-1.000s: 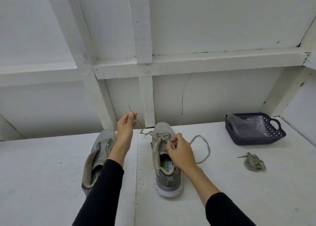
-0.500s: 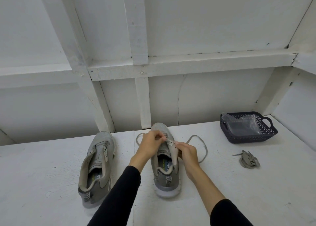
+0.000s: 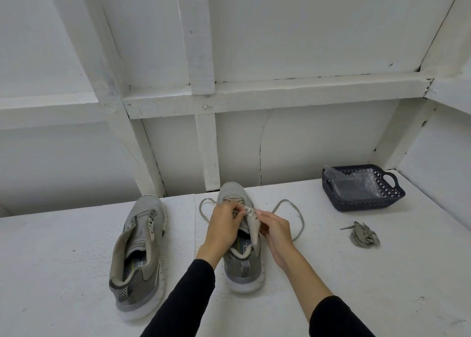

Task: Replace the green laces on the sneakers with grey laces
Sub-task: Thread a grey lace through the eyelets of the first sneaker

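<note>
I see the right sneaker (image 3: 242, 260) near the table's (image 3: 356, 285) middle, toe toward the far edge, its grey lace (image 3: 295, 218) looping out both sides. My left hand (image 3: 223, 228) and right hand (image 3: 275, 231) pinch at its eyelet flap. The unlaced left sneaker (image 3: 139, 247) stands just beside. Toward the right edge lie bundled laces (image 3: 364, 236) and a dark basket (image 3: 367, 201).
</note>
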